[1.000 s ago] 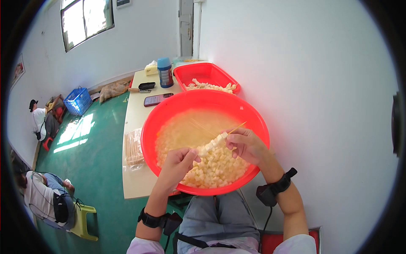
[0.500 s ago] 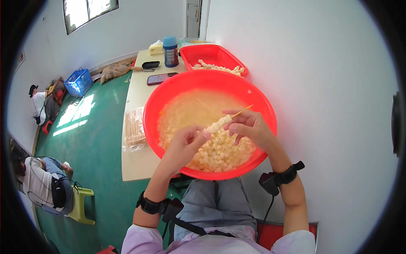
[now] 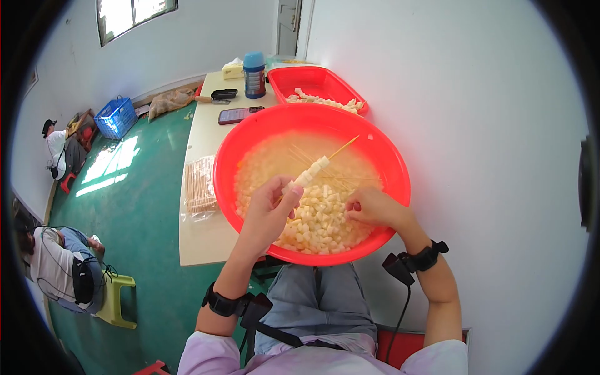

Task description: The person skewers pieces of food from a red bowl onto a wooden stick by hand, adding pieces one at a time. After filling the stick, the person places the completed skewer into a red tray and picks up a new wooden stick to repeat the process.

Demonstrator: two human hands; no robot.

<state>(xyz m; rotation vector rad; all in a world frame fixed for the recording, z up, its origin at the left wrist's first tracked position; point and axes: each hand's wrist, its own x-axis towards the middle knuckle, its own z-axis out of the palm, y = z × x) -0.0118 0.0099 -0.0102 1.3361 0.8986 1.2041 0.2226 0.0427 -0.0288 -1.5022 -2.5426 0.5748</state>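
A large round red basin holds cloudy liquid, several loose wooden sticks and many pale cubes. Above its left part, my left hand grips a skewer threaded with a row of pale cubes, its bare tip slanting up to the right. My right hand is over the cubes at the basin's right side, fingers pinched together; what they hold, if anything, is hidden.
On the table are packaged wooden sticks, a phone, a knife, a black case, a blue bottle and a red tray of skewers. Two people sit at left near a blue crate. A white wall stands at right.
My right hand has left the skewer and moved down to the cubes. The skewer in my left hand now points more steeply upward.
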